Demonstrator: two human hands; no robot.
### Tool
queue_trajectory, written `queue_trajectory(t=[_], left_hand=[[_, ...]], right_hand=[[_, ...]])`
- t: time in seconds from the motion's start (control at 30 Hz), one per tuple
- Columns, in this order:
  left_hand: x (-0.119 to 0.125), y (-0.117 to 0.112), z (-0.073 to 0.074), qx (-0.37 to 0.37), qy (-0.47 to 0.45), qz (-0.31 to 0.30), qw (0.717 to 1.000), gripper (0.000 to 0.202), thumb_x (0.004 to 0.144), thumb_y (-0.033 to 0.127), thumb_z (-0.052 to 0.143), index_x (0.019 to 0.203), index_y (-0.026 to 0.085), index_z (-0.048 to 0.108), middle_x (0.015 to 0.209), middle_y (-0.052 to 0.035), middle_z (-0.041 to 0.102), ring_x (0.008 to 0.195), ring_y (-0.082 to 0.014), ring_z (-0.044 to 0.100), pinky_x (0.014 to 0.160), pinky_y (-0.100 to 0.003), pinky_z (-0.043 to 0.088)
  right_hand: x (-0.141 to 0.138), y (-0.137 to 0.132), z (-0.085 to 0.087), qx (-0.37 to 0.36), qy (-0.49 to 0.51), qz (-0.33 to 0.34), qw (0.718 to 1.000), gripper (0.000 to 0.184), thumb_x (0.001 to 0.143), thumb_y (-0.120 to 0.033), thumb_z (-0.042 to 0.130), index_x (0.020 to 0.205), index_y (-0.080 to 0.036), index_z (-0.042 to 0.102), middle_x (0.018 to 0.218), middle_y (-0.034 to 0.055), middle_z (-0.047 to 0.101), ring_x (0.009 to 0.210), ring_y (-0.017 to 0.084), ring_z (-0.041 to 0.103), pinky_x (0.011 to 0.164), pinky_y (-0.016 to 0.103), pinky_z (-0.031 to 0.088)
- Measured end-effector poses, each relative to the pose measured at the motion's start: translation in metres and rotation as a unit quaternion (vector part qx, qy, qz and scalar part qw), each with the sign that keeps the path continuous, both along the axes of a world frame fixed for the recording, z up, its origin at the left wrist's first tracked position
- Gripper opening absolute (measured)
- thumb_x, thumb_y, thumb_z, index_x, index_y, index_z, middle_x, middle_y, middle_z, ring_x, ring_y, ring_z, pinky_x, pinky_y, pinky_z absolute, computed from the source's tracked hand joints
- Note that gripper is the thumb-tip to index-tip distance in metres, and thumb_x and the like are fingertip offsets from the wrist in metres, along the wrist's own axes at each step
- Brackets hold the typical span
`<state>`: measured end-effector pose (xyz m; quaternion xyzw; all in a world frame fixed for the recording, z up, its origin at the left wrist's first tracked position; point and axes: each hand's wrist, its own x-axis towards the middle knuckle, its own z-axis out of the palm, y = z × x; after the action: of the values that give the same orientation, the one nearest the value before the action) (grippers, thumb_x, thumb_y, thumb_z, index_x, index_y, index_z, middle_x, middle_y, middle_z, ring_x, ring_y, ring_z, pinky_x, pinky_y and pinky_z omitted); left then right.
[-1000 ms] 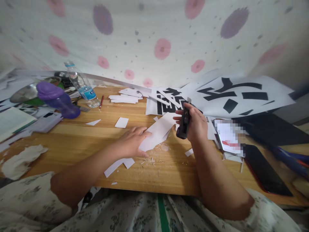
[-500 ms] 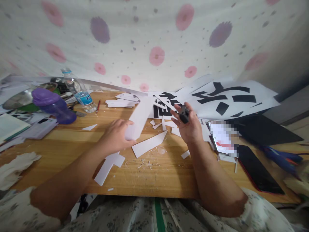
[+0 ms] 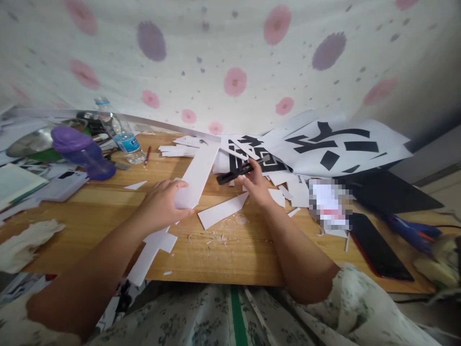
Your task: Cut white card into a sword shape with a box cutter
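Where the bench (image 3: 245, 266) came nearest the body, a branching white piece (image 3: 158, 243) lay by its edge, with pale shavings (image 3: 222, 237) to the right. Just beyond, the left hand (image 3: 163, 202) gripped the near end of a long white strip (image 3: 198, 178), thumb and fingers pinching it; the strip slanted away, and whether its far end touched the pile of narrow strips (image 3: 183, 148) could not be told. A loose white offcut (image 3: 223, 210) lay flat between the hands. The right hand (image 3: 255, 185) had its fingers closed around what looked like a black cutter (image 3: 236, 174), apparently clear of the bench. Good handling probably called for the strip lying flat, the left fingers well out of the blade's line, and light, even pressure. Farther back spread sheets with black shapes (image 3: 320, 154).
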<state>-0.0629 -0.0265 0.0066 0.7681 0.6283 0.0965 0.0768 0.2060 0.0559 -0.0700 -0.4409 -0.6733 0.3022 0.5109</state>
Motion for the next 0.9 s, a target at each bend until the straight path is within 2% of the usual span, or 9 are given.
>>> queue_trajectory(t=[0.1, 0.17, 0.27, 0.4, 0.5, 0.6, 0.7, 0.77, 0.9], left_hand=[[0.017, 0.001, -0.006, -0.017, 0.010, -0.044, 0.999, 0.065, 0.068, 0.047, 0.063, 0.126, 0.020, 0.054, 0.126, -0.0120, 0.058, 0.122, -0.0313, 0.050, 0.104, -0.043, 0.038], [0.031, 0.004, -0.010, -0.025, 0.028, -0.077, 0.996, 0.064, 0.067, 0.047, 0.065, 0.125, 0.023, 0.055, 0.123, -0.0101, 0.060, 0.120, -0.0305, 0.050, 0.102, -0.043, 0.038], [0.050, 0.009, -0.017, -0.010, 0.056, -0.112, 0.992, 0.063, 0.066, 0.049, 0.067, 0.123, 0.023, 0.058, 0.117, -0.0102, 0.062, 0.115, -0.0309, 0.052, 0.099, -0.043, 0.039], [0.060, 0.014, -0.027, -0.005, 0.066, -0.134, 0.989, 0.062, 0.067, 0.051, 0.068, 0.121, 0.022, 0.060, 0.115, -0.0110, 0.062, 0.113, -0.0323, 0.051, 0.098, -0.044, 0.038], [0.057, 0.013, -0.035, -0.013, 0.068, -0.139, 0.988, 0.062, 0.068, 0.054, 0.070, 0.121, 0.022, 0.061, 0.115, -0.0111, 0.061, 0.111, -0.0325, 0.050, 0.097, -0.044, 0.038], [0.052, 0.014, -0.040, -0.009, 0.072, -0.151, 0.986, 0.066, 0.069, 0.062, 0.069, 0.122, 0.024, 0.060, 0.117, -0.0107, 0.060, 0.111, -0.0320, 0.049, 0.096, -0.044, 0.037], [0.047, 0.015, -0.041, 0.000, 0.082, -0.153, 0.985, 0.072, 0.068, 0.071, 0.067, 0.125, 0.027, 0.060, 0.116, -0.0112, 0.061, 0.112, -0.0340, 0.048, 0.094, -0.047, 0.035], [0.044, 0.016, -0.040, -0.002, 0.080, -0.150, 0.986, 0.075, 0.066, 0.074, 0.066, 0.126, 0.029, 0.059, 0.116, -0.0116, 0.060, 0.112, -0.0349, 0.047, 0.095, -0.050, 0.032], [0.043, 0.016, -0.043, -0.017, 0.051, -0.146, 0.988, 0.074, 0.068, 0.074, 0.064, 0.127, 0.029, 0.059, 0.129, -0.0119, 0.055, 0.120, -0.0361, 0.043, 0.102, -0.055, 0.025]], right_hand=[[0.012, 0.001, 0.005, 0.003, 0.183, -0.054, 0.982, 0.066, 0.074, -0.045, 0.067, 0.129, -0.028, 0.034, 0.128, 0.0098, 0.058, 0.117, 0.027, 0.060, 0.099, 0.049, 0.049], [0.022, -0.001, 0.010, 0.013, 0.243, -0.102, 0.964, 0.062, 0.071, -0.037, 0.069, 0.123, -0.027, 0.036, 0.119, 0.0096, 0.063, 0.112, 0.026, 0.063, 0.097, 0.049, 0.050], [0.030, -0.004, 0.015, 0.031, 0.260, -0.177, 0.949, 0.051, 0.071, -0.032, 0.070, 0.112, -0.026, 0.040, 0.095, 0.0031, 0.066, 0.091, 0.021, 0.068, 0.085, 0.044, 0.054], [0.026, -0.012, 0.016, 0.097, 0.215, -0.219, 0.947, 0.035, 0.068, -0.033, 0.075, 0.094, -0.025, 0.052, 0.074, -0.0046, 0.057, 0.065, 0.013, 0.059, 0.068, 0.032, 0.053], [0.018, -0.021, 0.018, 0.107, 0.161, -0.185, 0.964, 0.022, 0.076, -0.040, 0.071, 0.085, -0.024, 0.060, 0.066, -0.0041, 0.057, 0.056, 0.011, 0.055, 0.058, 0.028, 0.050], [0.008, -0.035, 0.025, 0.086, 0.123, -0.114, 0.982, 0.026, 0.085, -0.048, 0.059, 0.093, -0.023, 0.065, 0.057, -0.0044, 0.056, 0.048, 0.012, 0.054, 0.051, 0.029, 0.049], [-0.003, -0.059, 0.037, 0.113, 0.029, -0.110, 0.987, 0.035, 0.085, -0.051, 0.058, 0.104, -0.023, 0.068, 0.069, 0.0002, 0.066, 0.061, 0.016, 0.064, 0.063, 0.034, 0.055], [-0.009, -0.078, 0.044, 0.107, -0.052, -0.092, 0.989, 0.029, 0.083, -0.045, 0.064, 0.102, -0.024, 0.069, 0.080, 0.0022, 0.072, 0.071, 0.018, 0.068, 0.066, 0.033, 0.057], [-0.017, -0.108, 0.043, 0.081, -0.133, -0.030, 0.987, 0.020, 0.079, -0.026, 0.068, 0.098, -0.022, 0.068, 0.081, 0.0016, 0.075, 0.066, 0.015, 0.070, 0.060, 0.025, 0.057]])
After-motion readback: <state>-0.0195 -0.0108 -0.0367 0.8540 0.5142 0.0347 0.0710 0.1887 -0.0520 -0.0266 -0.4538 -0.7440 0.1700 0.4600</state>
